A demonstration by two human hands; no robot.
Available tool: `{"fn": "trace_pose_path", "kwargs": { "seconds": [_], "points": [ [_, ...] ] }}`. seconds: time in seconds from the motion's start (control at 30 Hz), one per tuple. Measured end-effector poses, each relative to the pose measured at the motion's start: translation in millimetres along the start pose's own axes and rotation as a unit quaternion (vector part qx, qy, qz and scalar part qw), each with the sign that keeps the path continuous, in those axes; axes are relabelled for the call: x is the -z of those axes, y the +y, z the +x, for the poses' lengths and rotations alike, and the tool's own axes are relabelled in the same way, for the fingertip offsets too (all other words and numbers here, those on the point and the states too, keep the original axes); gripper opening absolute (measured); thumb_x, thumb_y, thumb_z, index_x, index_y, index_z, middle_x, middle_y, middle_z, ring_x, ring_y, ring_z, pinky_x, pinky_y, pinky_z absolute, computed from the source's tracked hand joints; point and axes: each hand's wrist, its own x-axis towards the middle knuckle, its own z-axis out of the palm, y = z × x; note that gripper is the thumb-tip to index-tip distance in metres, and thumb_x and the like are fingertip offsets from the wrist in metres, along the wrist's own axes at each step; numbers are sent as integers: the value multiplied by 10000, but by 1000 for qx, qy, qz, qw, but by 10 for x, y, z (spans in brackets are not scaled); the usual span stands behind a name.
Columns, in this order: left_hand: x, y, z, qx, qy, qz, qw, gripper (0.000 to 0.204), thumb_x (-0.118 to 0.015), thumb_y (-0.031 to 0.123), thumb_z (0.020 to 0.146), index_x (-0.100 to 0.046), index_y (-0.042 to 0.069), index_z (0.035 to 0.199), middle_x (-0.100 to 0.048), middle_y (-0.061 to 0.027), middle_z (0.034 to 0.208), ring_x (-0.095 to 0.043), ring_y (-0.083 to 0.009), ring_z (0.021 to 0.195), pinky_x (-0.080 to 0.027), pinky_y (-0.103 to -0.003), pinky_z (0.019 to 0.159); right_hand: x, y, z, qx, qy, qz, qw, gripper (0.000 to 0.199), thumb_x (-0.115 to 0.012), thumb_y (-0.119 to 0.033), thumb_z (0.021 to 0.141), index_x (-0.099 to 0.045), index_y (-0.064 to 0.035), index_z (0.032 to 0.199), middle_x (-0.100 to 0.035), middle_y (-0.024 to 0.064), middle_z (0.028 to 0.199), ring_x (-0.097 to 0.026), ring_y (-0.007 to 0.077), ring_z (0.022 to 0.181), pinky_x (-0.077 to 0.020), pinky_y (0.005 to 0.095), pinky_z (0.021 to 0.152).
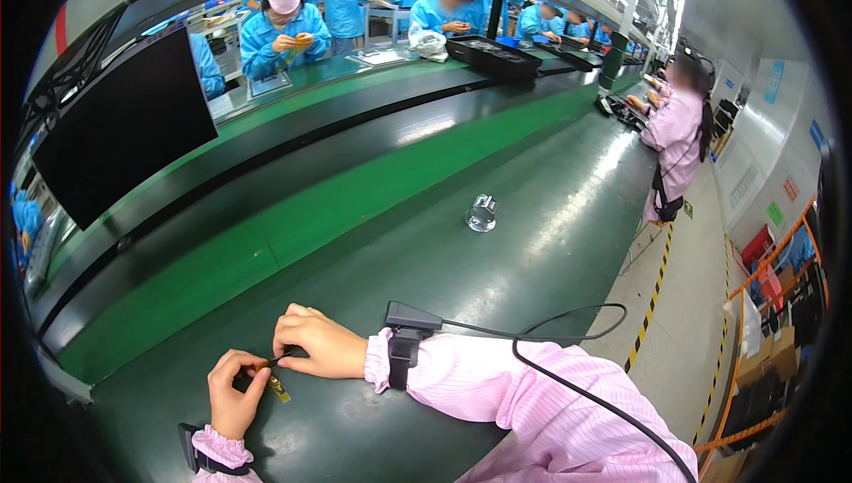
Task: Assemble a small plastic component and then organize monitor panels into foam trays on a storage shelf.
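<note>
My left hand [234, 391], closed in a pinch, holds a small yellowish, partly see-through strip [281, 391] that looks like a flexible circuit. The strip's free end sticks out below the thumb, just over the green table [382, 412]. Close beside it, my right hand [318, 342] is closed on a thin dark piece [283, 358], whose tip points at the left fingertips. That piece is too small for me to tell its kind. The fingertips of both hands nearly meet and hide where the two things come together.
A clear glass container [482, 214] stands farther along the table. A cable [568, 385] runs from my right wrist band over the sleeve. A dark monitor [129, 128] rises at the left. Across the conveyor [355, 146] people in blue work; one in pink [679, 128] stands at the right.
</note>
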Motion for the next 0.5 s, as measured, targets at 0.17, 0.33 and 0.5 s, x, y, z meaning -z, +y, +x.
{"fn": "trace_pose_path", "kwargs": {
  "seconds": [0.17,0.33,0.5],
  "points": [
    [-17,96,-27,-11,15,-7,1000,80,-664,-41,734,-642,-22,808,-598,-82,765,-550,-148,643,-449,-250,595,23,-49,-45,4,-35,-23,999,114,-671,-157,775,-600,-76,812,-522,32,869,-465,224,929,-370,362,875],
    [-22,95,-65,10,11,-14,1000,121,-666,-28,739,-685,-5,856,-628,-86,759,-565,-149,645,-450,-249,592,41,-90,-86,17,-45,-31,998,116,-667,-180,786,-631,-90,850,-519,31,903,-464,223,941,-361,364,882],
    [71,97,-108,41,23,-8,999,110,-655,-13,745,-682,-3,851,-635,-85,717,-573,-149,635,-442,-257,594,-53,-108,-25,2,-56,-27,998,109,-655,-198,807,-656,-107,868,-519,27,908,-465,218,947,-355,366,882]
  ]
}}
